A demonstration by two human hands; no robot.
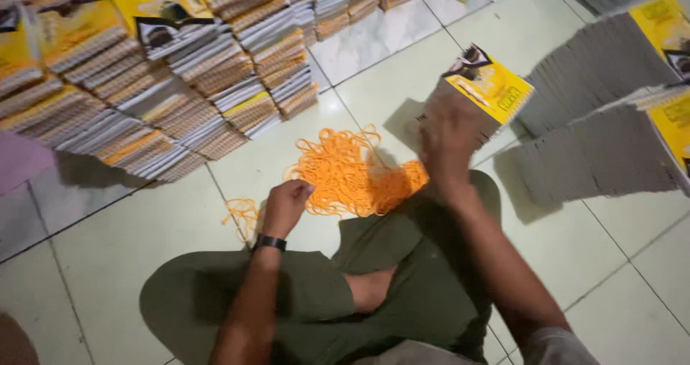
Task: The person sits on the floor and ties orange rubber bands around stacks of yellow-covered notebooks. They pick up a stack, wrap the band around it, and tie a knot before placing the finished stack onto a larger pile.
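We sit cross-legged on the tiled floor (129, 264), our left hand (286, 205) closed at the orange rubber bands (352, 174), our right hand (449, 146) gripping a yellow-covered book bundle (481, 88).

Booklet bundle (480, 92): paper, glossy yellow cover, page edges matt grey. Rubber bands (345, 171): orange elastic, thin, matt, heaped. Floor (129, 250): pale glazed tile, smooth, faint sheen, dark grout. Stacked booklets (144, 85): paper, matt edges. Trousers (402, 293): olive cloth, matt. Wrist strap (269, 243): black, smooth.
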